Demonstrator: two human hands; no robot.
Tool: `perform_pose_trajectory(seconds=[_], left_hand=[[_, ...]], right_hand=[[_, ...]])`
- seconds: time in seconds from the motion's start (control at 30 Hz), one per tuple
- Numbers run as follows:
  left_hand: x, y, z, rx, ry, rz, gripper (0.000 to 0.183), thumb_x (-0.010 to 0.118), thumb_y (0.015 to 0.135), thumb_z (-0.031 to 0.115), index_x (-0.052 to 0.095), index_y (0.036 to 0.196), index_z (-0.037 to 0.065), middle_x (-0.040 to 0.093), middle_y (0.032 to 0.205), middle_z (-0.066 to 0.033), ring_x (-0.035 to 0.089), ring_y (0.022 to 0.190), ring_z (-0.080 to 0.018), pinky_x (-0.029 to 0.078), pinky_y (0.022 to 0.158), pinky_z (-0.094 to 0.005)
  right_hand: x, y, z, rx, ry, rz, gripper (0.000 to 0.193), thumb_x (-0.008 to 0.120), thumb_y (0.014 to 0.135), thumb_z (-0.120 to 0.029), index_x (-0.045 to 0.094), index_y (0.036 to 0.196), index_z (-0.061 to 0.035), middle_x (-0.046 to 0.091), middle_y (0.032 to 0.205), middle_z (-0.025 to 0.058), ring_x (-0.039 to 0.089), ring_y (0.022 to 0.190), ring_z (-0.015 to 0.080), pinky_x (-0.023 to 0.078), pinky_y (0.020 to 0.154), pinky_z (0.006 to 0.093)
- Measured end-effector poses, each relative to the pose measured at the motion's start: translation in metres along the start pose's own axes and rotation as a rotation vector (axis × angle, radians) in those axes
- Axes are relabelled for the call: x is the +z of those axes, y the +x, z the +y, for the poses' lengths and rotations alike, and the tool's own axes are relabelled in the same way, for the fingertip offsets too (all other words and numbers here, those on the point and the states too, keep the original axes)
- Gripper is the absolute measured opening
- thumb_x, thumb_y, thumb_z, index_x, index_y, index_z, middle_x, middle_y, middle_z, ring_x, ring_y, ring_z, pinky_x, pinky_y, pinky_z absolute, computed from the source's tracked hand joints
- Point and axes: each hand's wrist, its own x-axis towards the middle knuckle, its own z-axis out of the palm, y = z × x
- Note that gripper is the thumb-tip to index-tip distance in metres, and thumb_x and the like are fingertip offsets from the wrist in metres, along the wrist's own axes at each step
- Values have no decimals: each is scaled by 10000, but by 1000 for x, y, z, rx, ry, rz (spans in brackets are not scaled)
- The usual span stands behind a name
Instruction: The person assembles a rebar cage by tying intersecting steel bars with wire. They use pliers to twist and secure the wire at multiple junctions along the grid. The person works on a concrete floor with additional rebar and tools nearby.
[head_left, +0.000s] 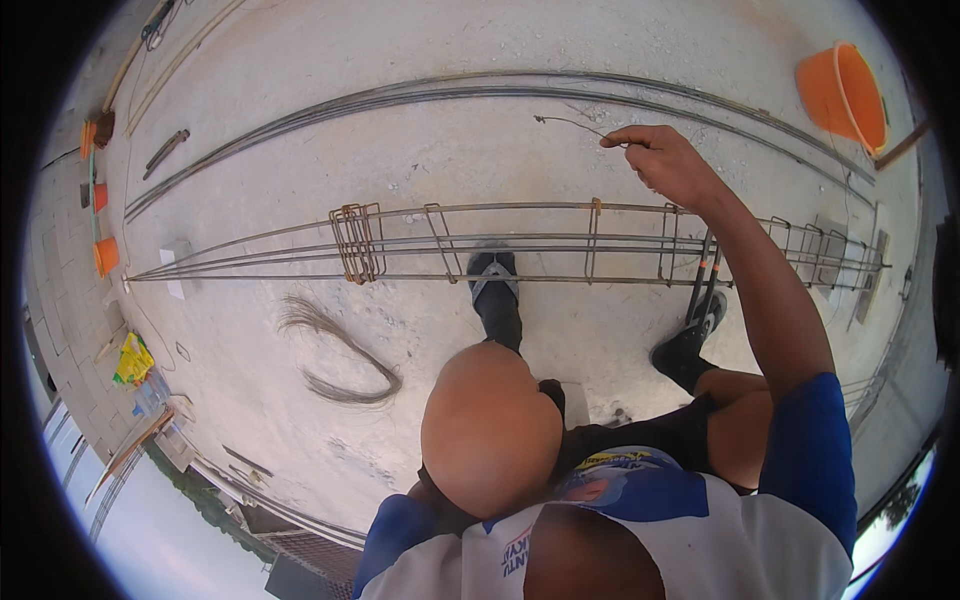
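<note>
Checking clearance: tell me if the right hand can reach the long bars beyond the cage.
Likely yes: the right hand, holding a wire, appears past the rebar cage, and nothing visible blocks the long bars.

To the left of the person's bare right hand point(665, 160), a strip of pale concrete floor point(480, 150) lies open, with room to pass sideways. Long grey steel rods point(480, 92) border its far side; a narrow cage of grey steel bars point(550, 237) borders the near side. Gaps show between the cage's hoops, but lengthwise bars split them into slots. Bunched rust-brown rectangular hoops point(357, 243) crowd the left part. A foot in a dark sock and grey-strapped sandal point(493, 272) fills a middle gap from behind; a dark long-handled tool with orange bands point(693, 300) obstructs the right, near the forearm.
</note>
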Motion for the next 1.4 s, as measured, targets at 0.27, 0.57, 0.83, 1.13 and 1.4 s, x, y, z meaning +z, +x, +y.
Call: perform_pose_trajectory(seconds=[0.27,0.57,0.83,1.13,1.4], left_hand=[[-127,16,-49,-4,223,79,434,565,932,292,538,1259,7,614,1109,-126,578,1016,-226,471,865,-346],[-289,-10,-46,159,319,364,438,564,933,306,540,1265,21,606,1100,-122,564,1024,-223,459,875,-343],[-320,-174,181,909,279,492,378,532,946,285,576,1186,-4,614,975,-105,571,897,-182,470,779,-319],[-233,-238,235,971,409,434,237,554,949,191,624,1018,-26,566,701,-40,510,637,-114,445,614,-275],[-252,-278,235,946,511,258,172,571,912,128,654,903,-22,515,627,-10,452,586,-94,391,556,-256]], right_hand=[[-57,-38,45,189,-29,197,441,414,825,-127,646,1191,-40,519,667,36,495,573,122,462,582,294],[3,-188,16,93,-553,225,310,478,844,-16,667,1089,-16,676,1021,199,649,927,347,509,841,429],[109,-261,-76,-387,-577,583,322,570,820,-60,623,1138,-59,568,862,124,627,786,284,498,656,412],[97,-334,-97,-381,-547,872,314,578,834,-101,612,1146,-89,558,847,113,615,741,303,500,632,429],[107,-359,-114,-511,-227,716,217,530,939,-167,596,1125,-75,653,921,164,632,854,365,494,743,449]])
